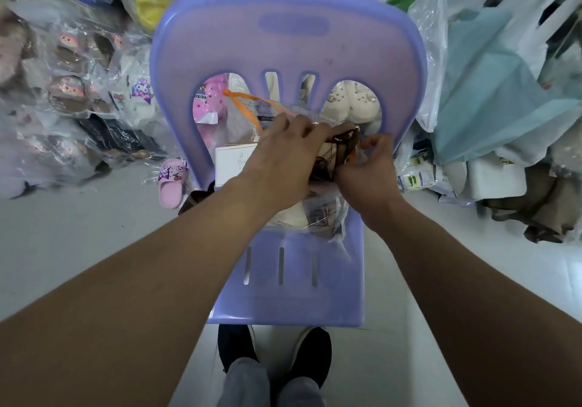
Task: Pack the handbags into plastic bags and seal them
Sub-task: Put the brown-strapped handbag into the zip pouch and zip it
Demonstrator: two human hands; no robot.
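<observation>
**Forearms at work: a handbag being loaded into its bag**

Bare forearms [151, 268] reach forward from the bottom edge and meet over the seat, at the back of it. Between the two hands is the handbag [335, 151], brown and cream, with a strap end and metal ring poking out at the top. It is held just above the seat. The left hand [280, 154] lies over it with fingers curled, grasping its upper part. The right hand [370, 167] pinches something thin at the handbag's right edge, most likely the film of the plastic bag [277, 108]; the exact hold is partly hidden. That clear bag stands open behind the hands, with an orange strip [239, 106] along its mouth.

Judged step: insertion. The handbag looks only partly inside and the mouth is not sealed. The next move calls for spreading the mouth, sliding the handbag fully in with the strap tucked, then closing along the orange strip.

Below the hands a packed bag [315, 214] rests on the seat of the purple chair [283, 50], and a white card [234, 159] lies to its left. A pink slipper [173, 183] is on the floor beside the chair, wrapped goods [78, 91] are piled on both sides, and the person's dark shoes [311, 353] show beneath the seat's front edge.
</observation>
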